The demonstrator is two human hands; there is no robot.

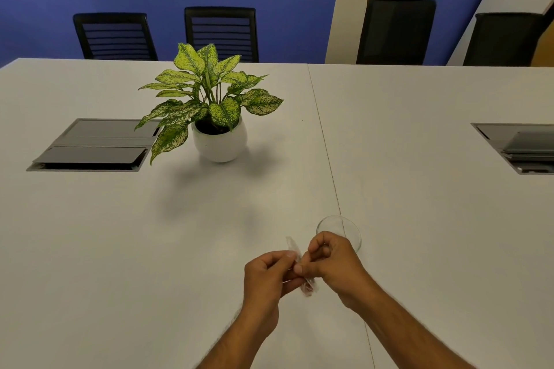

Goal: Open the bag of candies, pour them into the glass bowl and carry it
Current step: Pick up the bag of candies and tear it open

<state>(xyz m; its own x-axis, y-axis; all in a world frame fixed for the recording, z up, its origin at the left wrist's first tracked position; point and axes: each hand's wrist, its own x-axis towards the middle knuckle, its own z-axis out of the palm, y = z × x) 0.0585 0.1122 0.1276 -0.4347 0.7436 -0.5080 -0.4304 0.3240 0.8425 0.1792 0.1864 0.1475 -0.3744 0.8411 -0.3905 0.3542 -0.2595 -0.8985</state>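
Head view looks forward-down across the table.

The bag of candies is small and made of clear plastic. It is held up above the white table, not lying on it. Its top edge is pinched from both sides, and a clear strip sticks up there. The lower end hangs down, and something reddish is seen inside it. Whether the bag is torn open cannot be told.

The glass bowl is small, round and see-through. It is set upright on the table, just behind the bag and a little to the right. Nothing is seen inside it.
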